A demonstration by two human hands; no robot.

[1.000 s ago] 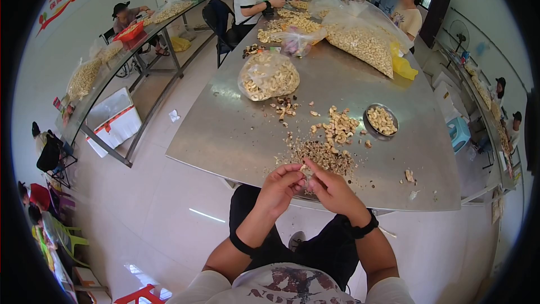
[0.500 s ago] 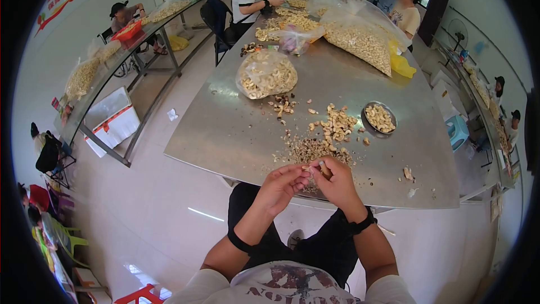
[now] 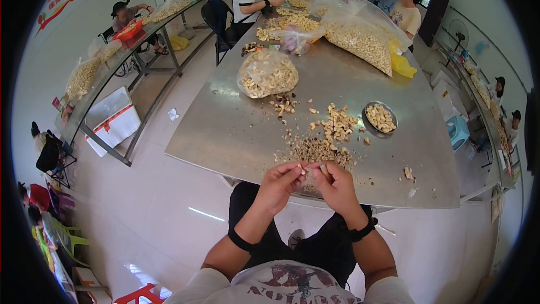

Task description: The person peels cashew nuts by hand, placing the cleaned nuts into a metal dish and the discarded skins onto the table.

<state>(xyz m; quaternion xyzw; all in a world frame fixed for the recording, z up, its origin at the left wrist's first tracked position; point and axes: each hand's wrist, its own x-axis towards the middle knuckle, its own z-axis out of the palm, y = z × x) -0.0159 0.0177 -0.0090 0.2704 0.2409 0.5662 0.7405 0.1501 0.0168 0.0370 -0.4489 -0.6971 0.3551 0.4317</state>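
Note:
My left hand (image 3: 279, 187) pinches a cashew nut (image 3: 302, 169) between thumb and fingertips above the table's near edge. Close beside it, my right hand (image 3: 339, 190) is closed around a small knife (image 3: 324, 171), whose light brown handle end shows; its blade is mostly hidden. Just past my fingertips lies a heap of skin scraps (image 3: 312, 151). Behind that is a loose pile of cashews (image 3: 338, 124), and to its right a round metal dish (image 3: 366, 114) holds more cashews.
On the metal table (image 3: 225, 135) sit a clear bag of cashews (image 3: 268, 74), dark scraps and a large bag of nuts (image 3: 360, 42). People work at the far end. Side tables stand left and right; a red stool (image 3: 140, 294) is at lower left.
My hands have drawn slightly apart, and the nut shows more clearly at my left fingertips. My right hand has turned a little with the knife.

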